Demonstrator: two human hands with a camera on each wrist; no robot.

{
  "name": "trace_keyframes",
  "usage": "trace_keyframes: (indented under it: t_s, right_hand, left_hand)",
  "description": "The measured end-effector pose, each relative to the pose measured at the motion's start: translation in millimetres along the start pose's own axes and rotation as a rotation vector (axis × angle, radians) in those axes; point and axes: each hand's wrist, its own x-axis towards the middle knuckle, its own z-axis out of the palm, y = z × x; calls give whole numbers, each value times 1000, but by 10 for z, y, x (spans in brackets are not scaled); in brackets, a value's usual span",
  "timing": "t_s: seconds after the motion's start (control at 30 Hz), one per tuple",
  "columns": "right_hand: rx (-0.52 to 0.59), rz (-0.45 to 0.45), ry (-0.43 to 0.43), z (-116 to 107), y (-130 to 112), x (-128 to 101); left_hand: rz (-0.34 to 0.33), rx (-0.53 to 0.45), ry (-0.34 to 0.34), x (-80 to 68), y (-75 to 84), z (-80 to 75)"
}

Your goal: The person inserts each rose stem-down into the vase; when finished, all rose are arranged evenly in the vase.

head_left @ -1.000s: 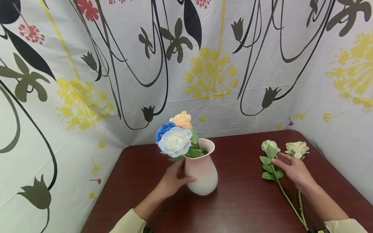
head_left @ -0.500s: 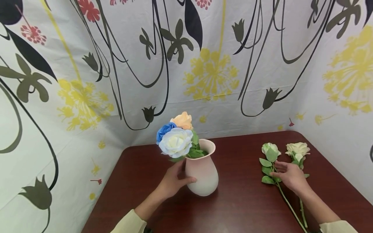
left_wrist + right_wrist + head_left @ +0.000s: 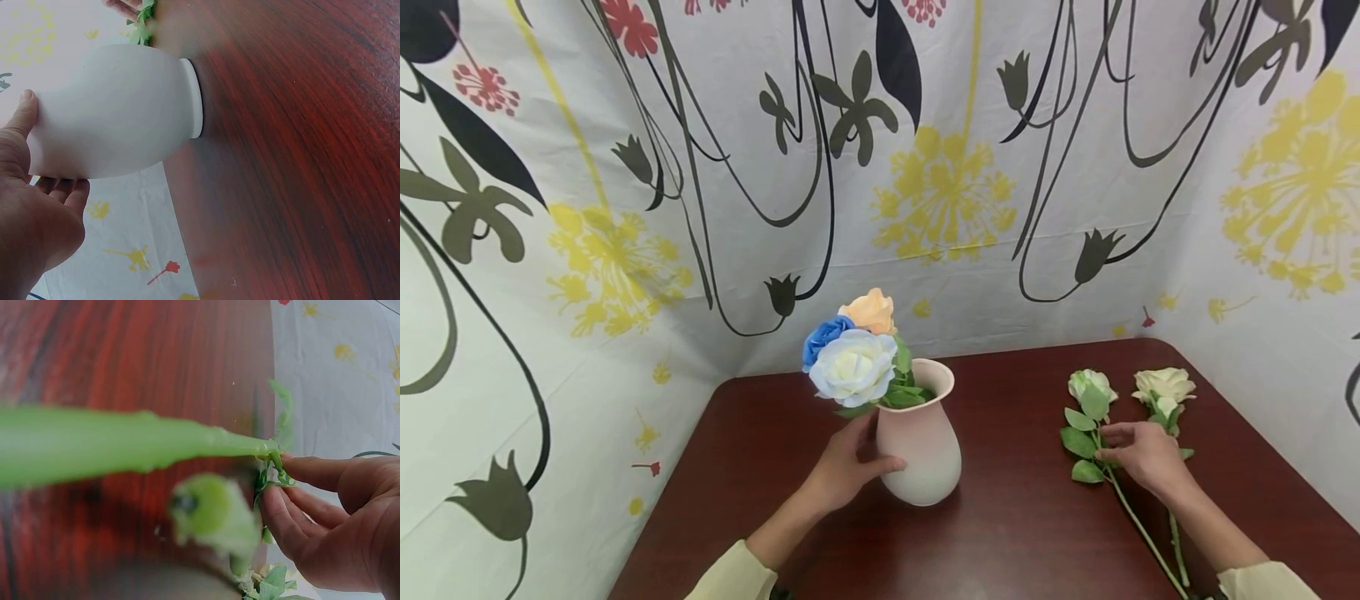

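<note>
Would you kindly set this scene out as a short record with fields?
Left hand: holds the side of the pink vase
Vase contents: white rose, blue rose, peach rose
Right hand: fingers pinch the stem of the left loose rose
Other loose rose: lies beside it
Surface: dark red table

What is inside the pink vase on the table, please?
Inside the pink vase stand three flowers: a white rose, a blue rose and a peach rose, with green leaves at the rim. Their stems are hidden inside.
</note>
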Motion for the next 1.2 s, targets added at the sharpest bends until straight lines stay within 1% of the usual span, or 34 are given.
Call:
trace_keyframes:
  t_s: [0.17, 0.27, 0.37, 0.5, 0.6, 0.67, 0.77, 0.93, 1.07, 1.2]
  right_hand:
    - [42, 27, -14, 9, 17, 15]
    - [99, 49, -41, 7, 16, 8]
    - [157, 60, -67, -12, 11, -8]
    - [260, 89, -122, -56, 2, -9]
    - [316, 124, -158, -101, -19, 10]
    - [341, 135, -175, -135, -42, 18]
    - [389, 133, -192, -184, -90, 15]
    - [516, 143, -214, -257, -182, -10]
    - [666, 171, -230, -313, -254, -9]
    - [829, 176, -240, -366, -347, 2]
  left_hand:
    - [-11, 0, 1, -5, 6, -2]
    - [0, -10, 2, -9, 9, -2]
    - [-3, -24, -2, -47, 189, -30]
    - [-9, -31, -1, -46, 215, -25]
    - [6, -27, 2, -6, 22, 6]
    - [17, -19, 2, -5, -8, 3]
    - [23, -18, 0, -10, -15, -8]
    - [25, -16, -5, -15, -5, -22]
    - [21, -14, -9, -19, -6, -28]
    - [27, -21, -11, -22, -17, -29]
